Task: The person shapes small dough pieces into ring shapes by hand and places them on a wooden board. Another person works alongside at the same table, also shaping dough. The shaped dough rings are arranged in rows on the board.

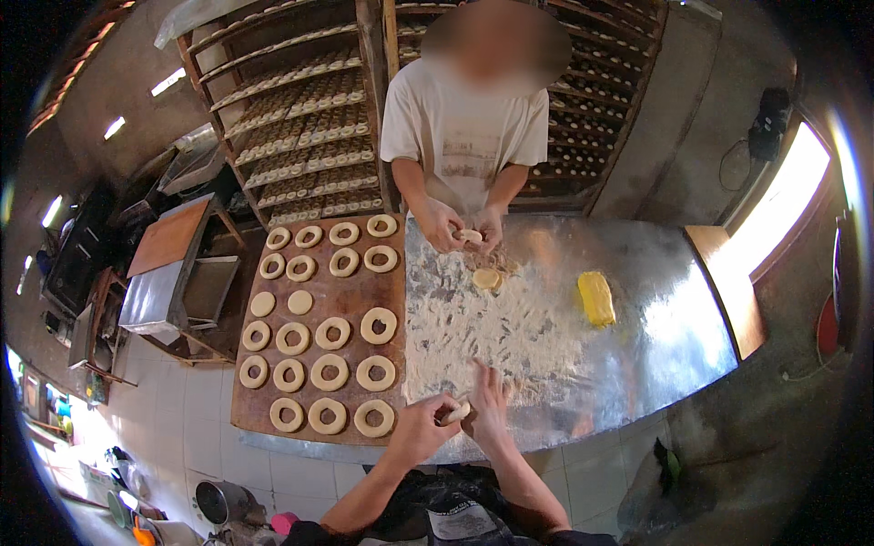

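My left hand (422,433) is closed around a small pale piece of dough (455,413) at the near edge of the metal table (628,359). The dough is seen edge-on, so whether it has a hole cannot be made out. Close beside it, my right hand (490,417) has its fingers stretched out over the floured surface, its palm side toward the dough. To my left, a brown board (360,238) carries rows of dough rings (330,372) and two flat dough rounds (299,302). Another round (486,278) lies in the flour farther off.
Across the table a co-worker in a white T-shirt (464,127) shapes a dough ring (469,236) with both hands. A yellow block-like packet (596,298) lies on the right. Racks of dough-filled trays (300,118) stand behind; a metal pot (223,500) sits at lower left.
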Motion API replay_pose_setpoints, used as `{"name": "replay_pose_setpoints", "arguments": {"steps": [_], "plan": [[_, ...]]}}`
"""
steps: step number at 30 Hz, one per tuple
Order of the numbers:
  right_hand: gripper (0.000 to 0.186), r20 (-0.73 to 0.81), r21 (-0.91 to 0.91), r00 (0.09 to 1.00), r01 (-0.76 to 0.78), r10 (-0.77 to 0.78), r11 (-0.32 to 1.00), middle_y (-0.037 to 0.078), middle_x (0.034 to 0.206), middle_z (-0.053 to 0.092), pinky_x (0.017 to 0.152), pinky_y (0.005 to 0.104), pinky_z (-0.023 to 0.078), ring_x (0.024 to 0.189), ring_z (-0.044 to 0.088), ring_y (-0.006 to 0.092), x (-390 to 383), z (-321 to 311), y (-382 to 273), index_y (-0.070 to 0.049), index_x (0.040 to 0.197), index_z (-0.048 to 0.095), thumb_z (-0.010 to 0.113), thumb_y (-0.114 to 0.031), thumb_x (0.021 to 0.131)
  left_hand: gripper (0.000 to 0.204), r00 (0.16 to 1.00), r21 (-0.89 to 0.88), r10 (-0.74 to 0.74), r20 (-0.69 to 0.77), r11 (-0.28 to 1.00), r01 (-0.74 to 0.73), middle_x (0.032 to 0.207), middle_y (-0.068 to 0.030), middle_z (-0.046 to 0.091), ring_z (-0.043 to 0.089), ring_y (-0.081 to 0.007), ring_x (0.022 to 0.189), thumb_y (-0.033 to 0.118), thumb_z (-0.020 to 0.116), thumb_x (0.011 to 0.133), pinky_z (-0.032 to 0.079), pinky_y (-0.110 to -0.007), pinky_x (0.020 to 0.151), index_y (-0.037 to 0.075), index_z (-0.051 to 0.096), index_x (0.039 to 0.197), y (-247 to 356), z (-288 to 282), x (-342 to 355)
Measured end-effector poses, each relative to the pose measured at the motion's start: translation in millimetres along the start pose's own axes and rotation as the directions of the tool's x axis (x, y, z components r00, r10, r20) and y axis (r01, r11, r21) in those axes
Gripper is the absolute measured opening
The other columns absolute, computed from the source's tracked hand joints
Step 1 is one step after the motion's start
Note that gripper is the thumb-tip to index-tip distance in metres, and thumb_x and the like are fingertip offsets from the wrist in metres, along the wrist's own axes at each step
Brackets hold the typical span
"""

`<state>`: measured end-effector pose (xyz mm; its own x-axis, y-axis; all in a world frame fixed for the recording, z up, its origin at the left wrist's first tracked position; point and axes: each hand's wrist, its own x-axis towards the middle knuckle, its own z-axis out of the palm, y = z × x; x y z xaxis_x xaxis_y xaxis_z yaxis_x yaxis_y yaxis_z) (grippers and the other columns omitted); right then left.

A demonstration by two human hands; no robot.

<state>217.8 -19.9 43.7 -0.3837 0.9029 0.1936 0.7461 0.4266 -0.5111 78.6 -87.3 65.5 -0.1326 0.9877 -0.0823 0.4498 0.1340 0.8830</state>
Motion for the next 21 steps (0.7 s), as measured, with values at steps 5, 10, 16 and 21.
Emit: {"name": "replay_pose_setpoints", "arguments": {"steps": [5,10,16,21], "plan": [[0.058,0.267,0.940,0.951,-0.220,-0.159,0.262,0.014,0.118,0.054,0.089,0.0319,0.043,0.104,0.055,0.0204,-2,21,11,-0.003,0.138,0.038,0.063,-0.012,0.087,0.043,0.725,0.305,0.448,-0.524,0.893,-0.331,0.092,-0.0154,0.057,0.055,-0.0364,0.079,-0.005,0.062,0.075,0.047,-0.042,0.074,0.003,0.053,0.117,-7,12,7],[0.050,0.361,0.851,0.849,-0.469,-0.386,-0.237,0.009,0.110,0.059,0.091,0.0299,0.041,0.102,0.057,0.0189,2,13,19,-0.004,0.139,0.038,0.054,-0.024,0.096,0.045,0.950,-0.592,0.057,-0.307,0.770,-0.237,0.087,-0.0078,0.053,0.055,-0.0204,0.079,-0.008,0.048,0.083,0.046,-0.034,0.077,0.004,0.042,0.126,-22,11,-4],[0.060,0.201,0.581,0.931,0.137,-0.304,0.803,0.011,0.090,0.065,0.089,0.0315,0.042,0.098,0.061,0.0252,-3,13,-18,-0.008,0.137,0.038,0.039,-0.055,0.100,0.034,0.906,-0.801,-0.174,-0.387,0.551,-0.236,0.082,-0.0083,0.061,0.064,-0.0217,0.076,0.019,0.051,0.095,0.050,-0.035,0.063,0.005,0.044,0.125,-29,15,-18],[0.075,0.432,0.902,0.876,-0.418,-0.212,0.112,0.017,0.089,0.067,0.086,0.0332,0.048,0.084,0.066,0.0289,-10,23,-45,-0.006,0.138,0.031,0.034,-0.068,0.096,0.030,0.862,0.187,0.273,-0.428,0.959,-0.211,0.060,-0.0154,0.059,0.061,-0.0373,0.053,0.028,0.052,0.097,0.048,-0.043,0.050,0.005,0.054,0.117,-45,-9,-26]]}}
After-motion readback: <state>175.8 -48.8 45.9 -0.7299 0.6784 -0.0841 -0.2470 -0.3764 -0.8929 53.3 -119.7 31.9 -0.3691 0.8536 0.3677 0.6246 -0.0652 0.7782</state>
